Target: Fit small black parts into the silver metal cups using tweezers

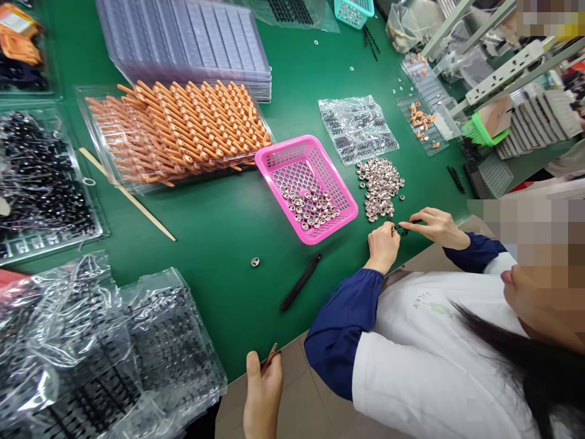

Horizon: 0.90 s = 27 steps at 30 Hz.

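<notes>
My right hand (264, 390) is at the table's front edge, low in the view. Its thumb and fingers close on a thin brownish strip (269, 357); its lower part is hidden in the grip, so I cannot tell its kind. My left hand is out of view. On the green table beyond lie a black pen-like tool (300, 283) and a single small silvery ring-shaped part (255, 262). Further off, a pink basket (269, 160) holds many similar parts.
At right, a co-worker's hands (384, 244) hold a small black piece beside a pile of silvery parts (381, 186). Orange sticks (196, 125) fill a clear tray. Bagged black parts (159, 329) lie at left, near a wooden stick (146, 213). Stacked plastic trays (183, 42) stand behind.
</notes>
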Available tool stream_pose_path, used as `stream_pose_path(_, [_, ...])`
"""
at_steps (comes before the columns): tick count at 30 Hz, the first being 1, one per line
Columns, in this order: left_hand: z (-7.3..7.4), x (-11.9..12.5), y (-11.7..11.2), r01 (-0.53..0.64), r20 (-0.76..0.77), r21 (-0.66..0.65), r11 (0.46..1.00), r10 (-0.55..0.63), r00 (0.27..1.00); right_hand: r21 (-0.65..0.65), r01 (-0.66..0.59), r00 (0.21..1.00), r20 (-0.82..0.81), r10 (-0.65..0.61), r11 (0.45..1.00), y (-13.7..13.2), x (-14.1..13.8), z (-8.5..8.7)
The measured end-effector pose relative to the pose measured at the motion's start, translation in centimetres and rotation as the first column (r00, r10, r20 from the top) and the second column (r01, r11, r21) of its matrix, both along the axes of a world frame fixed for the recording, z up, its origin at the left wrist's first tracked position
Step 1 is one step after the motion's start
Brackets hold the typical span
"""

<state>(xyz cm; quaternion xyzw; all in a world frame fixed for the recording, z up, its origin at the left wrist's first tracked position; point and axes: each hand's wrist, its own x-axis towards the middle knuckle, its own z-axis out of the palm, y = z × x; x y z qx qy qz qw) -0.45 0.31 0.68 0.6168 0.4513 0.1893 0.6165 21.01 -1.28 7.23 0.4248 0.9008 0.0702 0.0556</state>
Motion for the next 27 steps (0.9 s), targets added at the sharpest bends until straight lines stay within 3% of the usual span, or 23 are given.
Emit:
stream_pose_path(8, [0.3, -0.9, -0.4, -0.028, 0.017, -0.013, 1.000, 0.029, 0.999, -0.110, 0.004, 1.000, 0.003, -0.004, 0.994, -0.2, 0.0, 0.1])
stream_pose_path(13, [0.6, -1.2, -0.6, -0.035, 0.020, -0.047, 0.998, 0.036, 0.999, -0.054, -0.062, 0.990, 0.123, 0.069, 0.997, -0.3, -0.9, 0.0])
stream_pose_path(18, [0.7, -1.3, -0.3, -0.030, 0.026, -0.080, 0.996, 0.032, 0.999, -0.046, -0.071, 0.989, 0.126, 0.076, 0.996, 0.1, -1.1, 0.0])
stream_pose_path(27, [0.7, -1.4, 0.2, -0.071, 0.076, -0.129, 0.989, 0.082, 0.994, -0.209, 0.139, 0.986, -0.058, -0.154, 0.968, 0.7, -0.3, 1.0])
